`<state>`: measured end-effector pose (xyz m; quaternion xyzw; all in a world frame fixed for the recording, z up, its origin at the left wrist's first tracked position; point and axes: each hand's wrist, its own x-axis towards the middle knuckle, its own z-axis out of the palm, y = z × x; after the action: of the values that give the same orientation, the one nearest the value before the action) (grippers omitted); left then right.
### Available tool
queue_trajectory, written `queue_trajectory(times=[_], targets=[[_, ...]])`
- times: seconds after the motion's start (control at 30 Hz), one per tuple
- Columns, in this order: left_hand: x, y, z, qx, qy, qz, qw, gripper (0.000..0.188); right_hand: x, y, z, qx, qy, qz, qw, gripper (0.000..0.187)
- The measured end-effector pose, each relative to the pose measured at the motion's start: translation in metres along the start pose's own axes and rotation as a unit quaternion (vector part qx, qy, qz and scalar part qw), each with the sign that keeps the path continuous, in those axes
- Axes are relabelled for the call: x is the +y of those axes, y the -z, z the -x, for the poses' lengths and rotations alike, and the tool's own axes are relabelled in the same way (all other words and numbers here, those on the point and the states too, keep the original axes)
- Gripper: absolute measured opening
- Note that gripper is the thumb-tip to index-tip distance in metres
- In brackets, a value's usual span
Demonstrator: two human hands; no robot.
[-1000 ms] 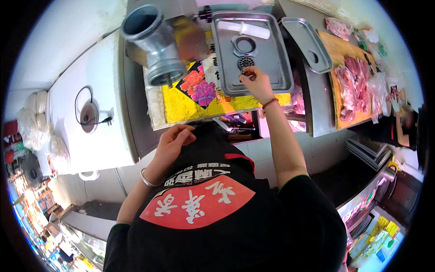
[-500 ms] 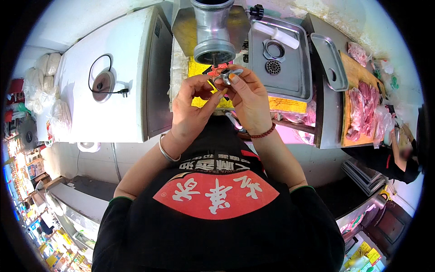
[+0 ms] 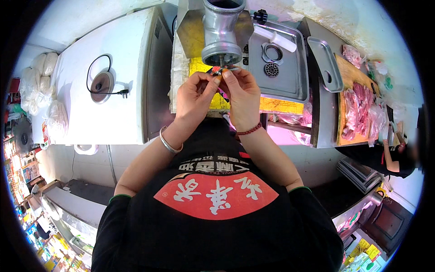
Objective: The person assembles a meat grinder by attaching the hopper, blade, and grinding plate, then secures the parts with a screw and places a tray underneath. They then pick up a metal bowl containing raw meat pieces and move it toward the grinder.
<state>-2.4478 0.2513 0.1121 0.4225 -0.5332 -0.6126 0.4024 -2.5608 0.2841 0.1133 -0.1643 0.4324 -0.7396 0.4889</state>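
My left hand (image 3: 195, 96) and my right hand (image 3: 243, 96) meet just below the mouth of a metal meat grinder (image 3: 220, 34). Between their fingertips is a grinder blade (image 3: 220, 71), a small winged metal piece mostly covered by the fingers. Both hands pinch it close to the pin (image 3: 222, 60) that sticks out of the grinder's threaded opening. Whether the blade touches the pin cannot be made out. To the right, in a metal tray (image 3: 290, 88), lie a ring nut (image 3: 273, 53), a round perforated plate (image 3: 271, 70) and a white plastic pusher (image 3: 280, 40).
A white cabinet (image 3: 122, 50) at the left bears a round hot plate (image 3: 102, 84) with its cord. Further right are a smaller metal tray (image 3: 324, 59) and raw meat (image 3: 358, 109) on a wooden board (image 3: 339, 120). Another person's arm (image 3: 389, 154) shows at the far right.
Both hands have moved the blade up to the grinder's pin, and the fingers now cover more of it. The grinder and tray appear slightly shifted in view.
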Motion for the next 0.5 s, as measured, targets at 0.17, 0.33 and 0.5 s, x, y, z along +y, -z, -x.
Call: queue_trajectory(times=[0.17,0.33,0.5], targets=[[0.009,-0.004,-0.001,-0.019,0.033,0.044,0.998,0.023,-0.007,-0.014,-0.007,0.045,-0.024,0.046,0.998,0.024],[0.018,-0.005,-0.011,-0.028,0.061,0.1,0.993,0.029,-0.008,-0.008,-0.004,0.03,-0.031,0.037,0.998,0.025],[0.018,-0.007,-0.014,-0.03,0.093,0.148,0.984,0.03,-0.009,0.001,0.001,0.002,-0.03,0.071,0.997,0.017]])
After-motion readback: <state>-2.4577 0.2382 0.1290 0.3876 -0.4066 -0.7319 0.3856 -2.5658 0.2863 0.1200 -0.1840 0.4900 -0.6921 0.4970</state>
